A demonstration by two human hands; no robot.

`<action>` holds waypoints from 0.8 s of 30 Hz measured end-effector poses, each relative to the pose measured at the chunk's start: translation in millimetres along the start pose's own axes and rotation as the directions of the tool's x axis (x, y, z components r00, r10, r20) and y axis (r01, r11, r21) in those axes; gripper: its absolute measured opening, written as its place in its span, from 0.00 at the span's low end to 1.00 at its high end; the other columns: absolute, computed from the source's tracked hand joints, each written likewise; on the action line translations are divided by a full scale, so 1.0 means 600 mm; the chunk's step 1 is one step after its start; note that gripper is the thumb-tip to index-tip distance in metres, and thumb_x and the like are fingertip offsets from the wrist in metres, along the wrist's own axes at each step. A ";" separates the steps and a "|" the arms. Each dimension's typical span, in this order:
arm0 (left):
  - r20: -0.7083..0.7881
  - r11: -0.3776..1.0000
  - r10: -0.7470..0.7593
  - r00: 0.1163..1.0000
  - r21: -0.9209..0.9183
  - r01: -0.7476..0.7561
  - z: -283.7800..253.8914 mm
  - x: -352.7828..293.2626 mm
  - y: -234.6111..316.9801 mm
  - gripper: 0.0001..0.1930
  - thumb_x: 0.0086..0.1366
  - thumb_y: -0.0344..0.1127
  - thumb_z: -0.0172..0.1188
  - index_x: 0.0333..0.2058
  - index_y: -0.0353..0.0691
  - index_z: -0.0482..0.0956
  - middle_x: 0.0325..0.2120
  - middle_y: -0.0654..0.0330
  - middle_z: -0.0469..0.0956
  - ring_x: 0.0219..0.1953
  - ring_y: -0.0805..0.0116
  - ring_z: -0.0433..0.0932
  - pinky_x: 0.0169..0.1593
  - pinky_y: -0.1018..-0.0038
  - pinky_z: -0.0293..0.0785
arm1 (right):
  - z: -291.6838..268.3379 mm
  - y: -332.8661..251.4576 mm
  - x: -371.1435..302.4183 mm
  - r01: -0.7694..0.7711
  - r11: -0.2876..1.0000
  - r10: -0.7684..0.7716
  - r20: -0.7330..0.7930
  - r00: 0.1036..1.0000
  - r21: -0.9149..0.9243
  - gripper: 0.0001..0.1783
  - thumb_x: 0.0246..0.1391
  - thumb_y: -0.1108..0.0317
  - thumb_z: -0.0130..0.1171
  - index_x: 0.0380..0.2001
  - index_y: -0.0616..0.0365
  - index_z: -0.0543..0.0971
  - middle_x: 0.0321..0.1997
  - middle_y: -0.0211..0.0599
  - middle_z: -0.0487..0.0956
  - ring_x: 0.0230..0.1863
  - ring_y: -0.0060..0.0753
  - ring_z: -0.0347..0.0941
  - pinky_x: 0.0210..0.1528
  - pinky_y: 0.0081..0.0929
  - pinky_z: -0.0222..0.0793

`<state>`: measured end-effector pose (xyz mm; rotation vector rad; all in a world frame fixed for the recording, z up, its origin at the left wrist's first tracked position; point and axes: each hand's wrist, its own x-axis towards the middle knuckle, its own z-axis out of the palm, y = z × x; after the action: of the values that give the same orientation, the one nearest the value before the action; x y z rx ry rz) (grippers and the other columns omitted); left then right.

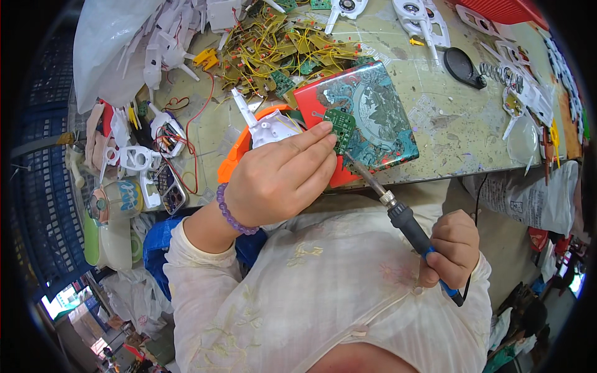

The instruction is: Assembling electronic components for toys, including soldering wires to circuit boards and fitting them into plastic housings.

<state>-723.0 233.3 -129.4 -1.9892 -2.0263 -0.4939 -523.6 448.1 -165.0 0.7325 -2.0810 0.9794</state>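
Note:
My left hand [280, 177], with a purple bead bracelet at the wrist, pinches a small green circuit board [340, 124] by its left edge. The board is over a decorated box with a dark green and red lid [385, 112]. In my right hand [452, 248] is a soldering iron [407, 227], gripped by its blue and black handle. Its tip points up and left and reaches the lower edge of the board; whether it touches I cannot tell. Just beyond my left hand lie a white plastic housing [270, 129] and an orange part [233, 155], both partly hidden.
A heap of circuit boards with yellow wires [292, 53] covers the back middle. White plastic parts [171, 43] pile up at the back left. A phone [175, 194] lies near the left front edge. Farther right are a black oval part [463, 67] and a coil spring [497, 73].

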 end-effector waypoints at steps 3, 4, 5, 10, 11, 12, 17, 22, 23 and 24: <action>-0.002 1.000 0.002 1.000 0.000 -0.002 0.000 -0.001 0.000 0.12 0.47 0.28 0.60 0.32 0.32 0.80 0.36 0.52 0.80 0.44 0.56 0.81 0.37 0.73 0.79 | 0.005 0.002 0.002 0.000 1.000 0.000 -0.011 1.000 0.009 0.15 0.54 0.59 0.61 0.33 0.57 0.71 0.20 0.30 0.71 0.16 0.25 0.63 0.14 0.23 0.51; 0.003 1.000 0.000 1.000 -0.007 0.000 0.000 -0.001 -0.001 0.12 0.47 0.28 0.60 0.32 0.32 0.80 0.36 0.52 0.80 0.44 0.56 0.81 0.37 0.72 0.79 | 0.007 0.004 0.001 0.002 1.000 -0.001 -0.027 1.000 0.016 0.14 0.54 0.59 0.61 0.33 0.57 0.71 0.20 0.30 0.71 0.16 0.25 0.63 0.14 0.23 0.52; 0.008 1.000 -0.001 1.000 -0.013 0.001 0.001 0.000 -0.001 0.12 0.47 0.28 0.60 0.32 0.32 0.80 0.36 0.52 0.80 0.44 0.56 0.81 0.37 0.72 0.79 | 0.008 0.005 0.002 0.001 1.000 -0.001 -0.028 1.000 0.017 0.14 0.54 0.59 0.61 0.33 0.57 0.71 0.20 0.30 0.71 0.16 0.25 0.63 0.14 0.23 0.52; -0.009 1.000 0.006 1.000 -0.014 -0.006 0.000 -0.001 -0.001 0.12 0.46 0.28 0.60 0.32 0.32 0.80 0.36 0.51 0.80 0.43 0.56 0.81 0.37 0.72 0.79 | 0.009 0.003 0.006 -0.006 1.000 0.006 0.002 1.000 0.024 0.14 0.53 0.60 0.62 0.33 0.58 0.71 0.20 0.31 0.70 0.16 0.25 0.63 0.13 0.23 0.52; -0.009 1.000 0.006 1.000 -0.018 -0.006 0.000 -0.001 -0.001 0.12 0.46 0.27 0.60 0.32 0.32 0.80 0.36 0.51 0.80 0.43 0.56 0.81 0.37 0.72 0.79 | 0.009 0.003 0.007 -0.006 1.000 0.006 0.002 1.000 0.025 0.14 0.53 0.60 0.62 0.33 0.58 0.71 0.20 0.31 0.70 0.16 0.25 0.63 0.13 0.23 0.52; -0.009 1.000 0.005 1.000 -0.017 -0.006 0.001 -0.001 -0.001 0.12 0.46 0.27 0.60 0.32 0.32 0.80 0.36 0.51 0.80 0.43 0.56 0.81 0.37 0.72 0.79 | 0.008 0.003 0.007 -0.009 1.000 0.008 0.003 1.000 0.023 0.14 0.53 0.60 0.62 0.33 0.58 0.71 0.20 0.31 0.70 0.16 0.25 0.63 0.13 0.23 0.52; -0.008 1.000 0.004 1.000 -0.013 -0.004 0.001 -0.002 -0.002 0.12 0.47 0.28 0.60 0.32 0.32 0.80 0.36 0.51 0.80 0.43 0.56 0.81 0.38 0.72 0.79 | 0.005 0.005 0.003 0.006 1.000 -0.006 0.002 1.000 0.003 0.14 0.54 0.59 0.61 0.33 0.58 0.71 0.20 0.31 0.70 0.16 0.25 0.63 0.13 0.23 0.53; -0.012 1.000 0.003 1.000 -0.012 -0.003 0.001 0.000 -0.002 0.12 0.47 0.28 0.59 0.32 0.32 0.80 0.36 0.52 0.80 0.44 0.56 0.81 0.39 0.72 0.79 | 0.009 0.006 -0.020 -0.024 0.999 0.018 -0.218 0.976 -0.025 0.17 0.55 0.56 0.60 0.35 0.58 0.69 0.20 0.33 0.70 0.16 0.28 0.63 0.13 0.26 0.54; -0.010 1.000 0.002 1.000 -0.012 -0.002 0.000 0.000 -0.001 0.12 0.47 0.28 0.59 0.32 0.32 0.80 0.36 0.52 0.80 0.44 0.56 0.81 0.39 0.72 0.79 | 0.014 0.005 -0.033 -0.079 0.997 0.069 -0.302 0.951 -0.021 0.18 0.55 0.55 0.60 0.38 0.57 0.69 0.22 0.36 0.70 0.16 0.29 0.63 0.15 0.28 0.56; -0.012 1.000 0.002 1.000 -0.010 -0.002 0.000 0.000 -0.002 0.12 0.47 0.28 0.59 0.32 0.32 0.80 0.36 0.52 0.80 0.44 0.56 0.81 0.39 0.72 0.79 | 0.016 0.006 -0.027 -0.163 0.984 0.127 -0.342 0.931 -0.079 0.18 0.56 0.56 0.60 0.40 0.57 0.70 0.24 0.37 0.71 0.17 0.30 0.64 0.16 0.29 0.58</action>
<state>-724.0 233.1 -129.3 -1.9892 -2.0182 -0.5152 -520.3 445.3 -183.9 0.3316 -1.8863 0.9882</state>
